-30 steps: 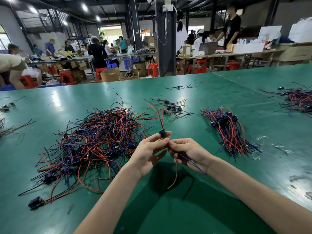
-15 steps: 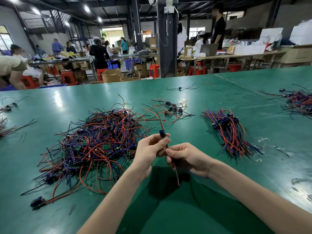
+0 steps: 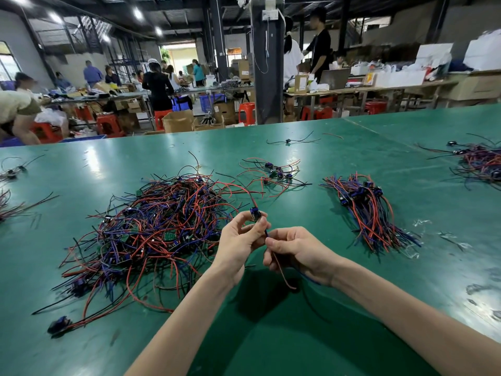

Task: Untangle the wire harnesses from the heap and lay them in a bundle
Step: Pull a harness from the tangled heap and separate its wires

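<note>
Held harness [image 3: 255,213] tails swung right; heap [image 3: 151,226] lies left.

The harness [image 3: 282,272] wires run inside the right hand [image 3: 298,253]; the stretch under its curled fingers is hidden. The left hand [image 3: 238,245] covers the connector [image 3: 254,213] lower end. In the heap [image 3: 151,229] single harnesses are not separable, count unclear. A wire pile [image 3: 479,164] is cut by the right edge, loose wires [image 3: 8,206] by the left. Pale scraps [image 3: 423,222] near the bundle [image 3: 366,210] are too faint to identify.
</note>
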